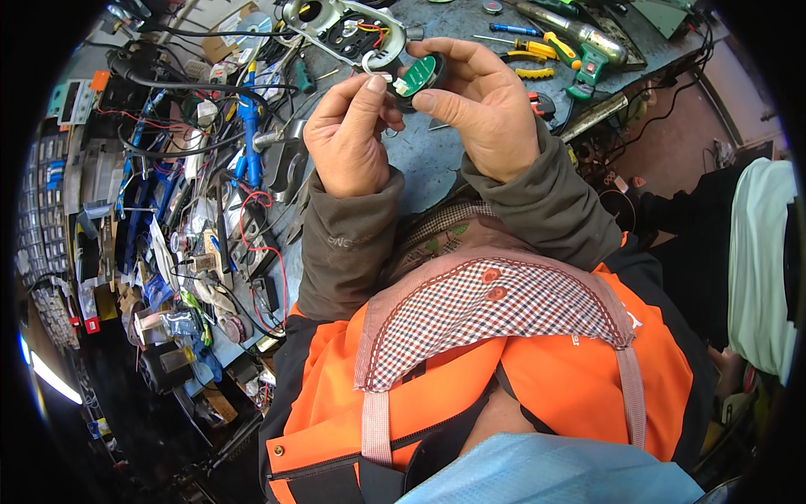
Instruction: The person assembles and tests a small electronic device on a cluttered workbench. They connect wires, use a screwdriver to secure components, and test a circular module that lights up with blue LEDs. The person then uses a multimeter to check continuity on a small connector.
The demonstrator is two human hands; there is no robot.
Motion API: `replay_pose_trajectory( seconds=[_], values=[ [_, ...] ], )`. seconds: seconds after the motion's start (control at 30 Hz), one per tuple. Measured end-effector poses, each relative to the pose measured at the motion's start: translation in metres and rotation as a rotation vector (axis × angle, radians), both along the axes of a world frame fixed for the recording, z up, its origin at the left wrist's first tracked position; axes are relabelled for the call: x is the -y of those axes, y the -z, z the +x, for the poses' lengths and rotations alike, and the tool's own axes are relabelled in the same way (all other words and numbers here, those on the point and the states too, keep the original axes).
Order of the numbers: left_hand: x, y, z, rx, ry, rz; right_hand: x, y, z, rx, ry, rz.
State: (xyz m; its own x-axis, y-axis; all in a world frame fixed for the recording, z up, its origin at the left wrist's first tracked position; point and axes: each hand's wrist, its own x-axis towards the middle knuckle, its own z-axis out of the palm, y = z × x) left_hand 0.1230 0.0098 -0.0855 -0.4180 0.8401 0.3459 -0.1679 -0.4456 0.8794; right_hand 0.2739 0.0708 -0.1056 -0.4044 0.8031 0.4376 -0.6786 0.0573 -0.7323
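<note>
Between finger and thumb, my right hand holds a round green circuit board set in a dark round holder. My left hand is closed in a pinch on a white cable at the left edge of the board. A small white connector sits on that edge; whether the plug is in it I cannot tell. The cable loops up toward a grey plastic housing lying just beyond my hands. Inside the housing are round dark parts and red and yellow wires.
Right of my hands lie screwdrivers, yellow-handled pliers, a green-handled tool and a metal cylinder. Tangled cables, blue clamps and loose parts crowd the left. Small-parts drawers stand at the far left.
</note>
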Motion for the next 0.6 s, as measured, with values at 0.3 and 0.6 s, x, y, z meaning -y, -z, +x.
replay_pose_trajectory(
  seconds=[0.3,0.6],
  values=[
    [0.0009,-0.0023,0.0004,0.003,0.022,-0.049,-0.0008,0.0064,-0.0046,-0.080,0.005,-0.019],
    [0.0037,-0.0051,-0.0031,0.031,0.034,-0.077,-0.0027,0.0054,-0.0068,-0.086,0.016,0.017]
  ],
)
